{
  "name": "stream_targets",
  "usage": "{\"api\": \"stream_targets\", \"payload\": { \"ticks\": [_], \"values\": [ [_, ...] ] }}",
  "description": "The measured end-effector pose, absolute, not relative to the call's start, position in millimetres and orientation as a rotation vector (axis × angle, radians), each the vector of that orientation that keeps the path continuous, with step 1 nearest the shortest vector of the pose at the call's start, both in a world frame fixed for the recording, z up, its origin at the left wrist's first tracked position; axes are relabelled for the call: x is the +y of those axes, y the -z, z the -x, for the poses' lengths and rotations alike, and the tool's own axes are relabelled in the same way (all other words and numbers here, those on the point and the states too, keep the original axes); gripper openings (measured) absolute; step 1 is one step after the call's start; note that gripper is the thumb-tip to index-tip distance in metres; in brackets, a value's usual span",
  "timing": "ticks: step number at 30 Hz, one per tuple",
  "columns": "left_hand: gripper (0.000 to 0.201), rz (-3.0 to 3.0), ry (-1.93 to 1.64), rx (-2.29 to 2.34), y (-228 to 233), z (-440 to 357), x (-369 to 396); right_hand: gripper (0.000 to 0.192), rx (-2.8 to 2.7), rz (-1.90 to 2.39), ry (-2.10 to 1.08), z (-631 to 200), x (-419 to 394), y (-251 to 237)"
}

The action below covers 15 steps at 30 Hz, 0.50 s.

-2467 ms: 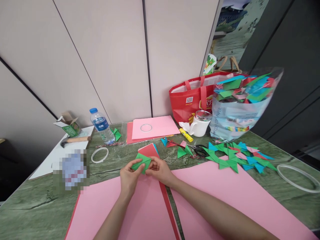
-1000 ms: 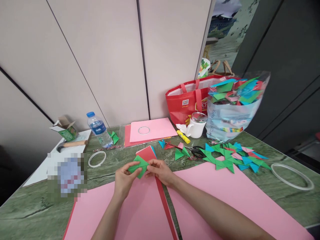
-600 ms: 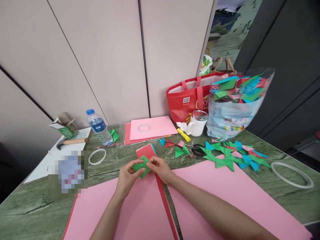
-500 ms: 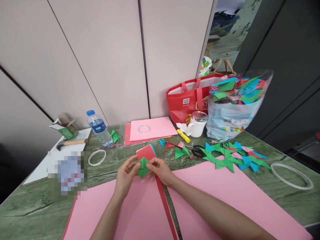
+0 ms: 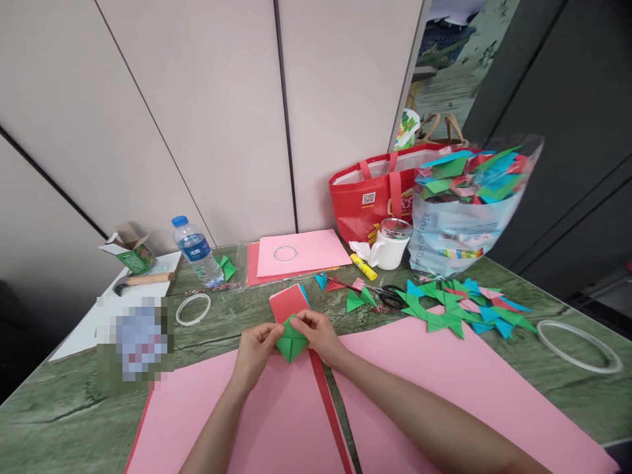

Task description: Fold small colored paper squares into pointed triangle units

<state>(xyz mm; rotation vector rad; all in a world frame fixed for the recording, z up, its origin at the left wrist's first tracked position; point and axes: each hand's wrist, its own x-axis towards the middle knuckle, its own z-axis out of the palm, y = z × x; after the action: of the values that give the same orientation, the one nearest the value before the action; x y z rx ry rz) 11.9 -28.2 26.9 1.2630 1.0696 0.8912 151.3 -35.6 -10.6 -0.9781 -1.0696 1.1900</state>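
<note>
Nearest me I log two large matte pink paper sheets [image 5: 232, 421] lying flat on the green marble-patterned table [image 5: 59, 408], with a narrow red paper strip [image 5: 328, 408] running between them.

Above the sheets' far edge I see my left hand [image 5: 254, 352] and right hand [image 5: 320, 336], forearms bare and converging from below. Both pinch one small folded green paper piece [image 5: 291, 339], creased into angular facets with a point hanging downward. The left thumb and fingertips are closed on its left edge; the right fingers are curled over its top and right edge. The piece is held just clear of the paper, between the two hands.

Just beyond it I note a small stack of red and blue paper squares [image 5: 289, 301]. To the left lies a thin white ring [image 5: 193, 308]; far right lies a larger white ring [image 5: 577, 337].

Right of centre I list a scatter of flat folded green, blue and pink paper stars [image 5: 464, 308], with black-handled scissors [image 5: 390, 296] near them.

Further back: a clear plastic water bottle with blue cap [image 5: 195, 251], a wooden-handled hammer [image 5: 143, 280], a white ceramic mug [image 5: 390, 245], a yellow glue stick [image 5: 363, 266], a glossy red tote bag [image 5: 370, 201], and a clear plastic bag stuffed with coloured folded pieces [image 5: 469, 204].
</note>
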Motion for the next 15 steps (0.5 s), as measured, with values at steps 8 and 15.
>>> {"api": "stream_targets", "payload": {
  "ticks": [8, 15],
  "values": [
    [0.024, -1.268, -0.822, 1.059, -25.8, -12.0, -29.0, 0.026, -1.103, 0.981, -1.112, -154.4, -33.3, 12.0],
    [0.029, -1.363, -0.857, 1.183, -27.5, -12.7, -28.5, 0.020, -1.066, 0.945, -1.164, -153.5, -32.9, 13.3]
  ]
}}
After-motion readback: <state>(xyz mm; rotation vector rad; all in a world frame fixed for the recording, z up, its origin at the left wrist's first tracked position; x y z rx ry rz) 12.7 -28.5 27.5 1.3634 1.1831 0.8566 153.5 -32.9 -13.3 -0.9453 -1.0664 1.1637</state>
